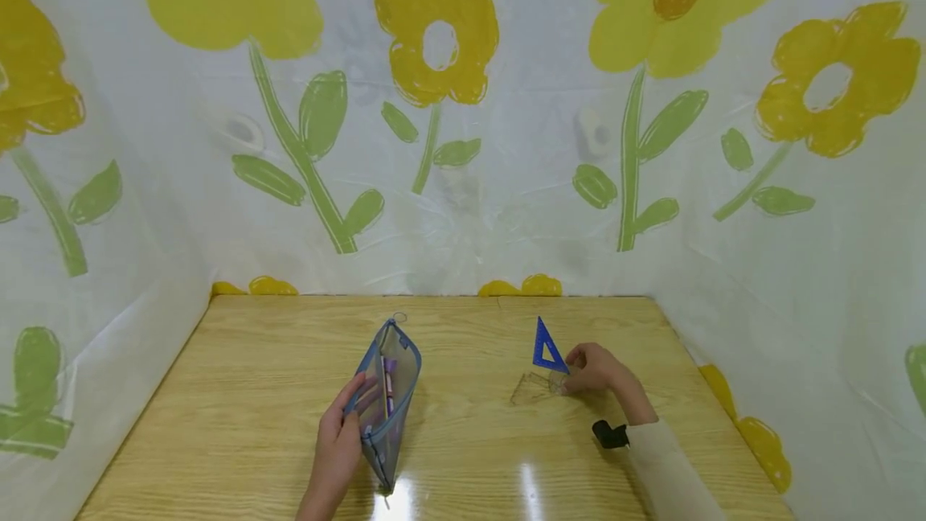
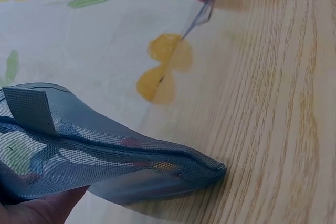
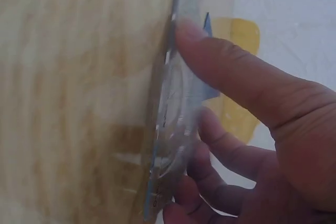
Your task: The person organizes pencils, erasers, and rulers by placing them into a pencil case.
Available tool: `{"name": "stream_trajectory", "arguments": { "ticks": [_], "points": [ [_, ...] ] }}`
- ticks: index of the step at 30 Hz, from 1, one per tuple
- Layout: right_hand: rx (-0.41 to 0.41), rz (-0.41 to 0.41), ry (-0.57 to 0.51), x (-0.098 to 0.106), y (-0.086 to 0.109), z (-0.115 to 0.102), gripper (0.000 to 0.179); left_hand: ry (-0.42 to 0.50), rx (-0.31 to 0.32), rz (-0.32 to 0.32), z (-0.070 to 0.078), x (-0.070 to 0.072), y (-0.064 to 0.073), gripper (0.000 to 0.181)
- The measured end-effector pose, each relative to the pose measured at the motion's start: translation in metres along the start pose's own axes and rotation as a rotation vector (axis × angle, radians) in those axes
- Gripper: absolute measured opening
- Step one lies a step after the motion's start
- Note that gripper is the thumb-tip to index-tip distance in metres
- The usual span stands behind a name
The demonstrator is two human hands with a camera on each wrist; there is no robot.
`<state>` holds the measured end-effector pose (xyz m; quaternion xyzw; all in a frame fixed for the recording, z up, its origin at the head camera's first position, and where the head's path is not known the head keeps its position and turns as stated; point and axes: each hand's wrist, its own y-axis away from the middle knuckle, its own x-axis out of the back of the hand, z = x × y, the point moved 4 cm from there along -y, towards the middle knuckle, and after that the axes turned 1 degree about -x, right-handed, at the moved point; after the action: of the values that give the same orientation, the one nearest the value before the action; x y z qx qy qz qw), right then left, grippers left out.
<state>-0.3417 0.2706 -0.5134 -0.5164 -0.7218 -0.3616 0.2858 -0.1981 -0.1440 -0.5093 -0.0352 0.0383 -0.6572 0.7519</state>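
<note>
Near, toward 7 o'clock in the head view: left grip, curled round the side wall of a blue mesh pouch. Locate pouch just beside that grip, toward 2 o'clock. Long axis: roughly 12 to 6 o'clock. Zip parted, with mouth turned up toward the head camera.

Key relation: pouch mouth at about 9 o'clock from the right grip, well apart from it, with the left grip nearer.

Pouch contents: one slim purple-and-white pen, aligned with the long axis. In the left wrist view, note reddish and orange patches through the mesh; too blurred to identify.

Slightly farther, toward 4 o'clock: right grip, narrow, pinching a clear plastic drawing piece with printed marks. Extends from the fingertips toward 9 o'clock, crosswise to the pouch; full outline unclear. At the wrist: black fitting and white sleeve.

Beyond, at about 10 o'clock from the right grip: blue set square, tip toward 12 o'clock, lower corner at the fingertips. Held or merely touched: cannot tell.

Farthest, past the bench: flower-printed cloth.
</note>
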Motion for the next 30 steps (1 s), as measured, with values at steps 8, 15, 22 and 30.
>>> {"name": "stream_trajectory", "arguments": {
  "ticks": [8,15,22,30],
  "points": [
    [-0.012,0.035,-0.035,-0.002,0.009,0.005,0.044,-0.011,-0.011,-0.017,0.000,0.001,0.000,0.054],
    [0.067,-0.019,-0.078,-0.003,0.019,0.006,0.033,0.005,-0.003,-0.003,-0.001,0.001,0.000,0.053],
    [0.177,-0.092,-0.162,-0.007,0.028,0.008,0.027,0.008,0.019,-0.009,0.000,0.001,0.002,0.052],
    [0.139,-0.106,-0.255,-0.012,0.037,0.010,0.035,0.007,0.016,-0.009,0.000,0.000,0.002,0.052]
  ]
}}
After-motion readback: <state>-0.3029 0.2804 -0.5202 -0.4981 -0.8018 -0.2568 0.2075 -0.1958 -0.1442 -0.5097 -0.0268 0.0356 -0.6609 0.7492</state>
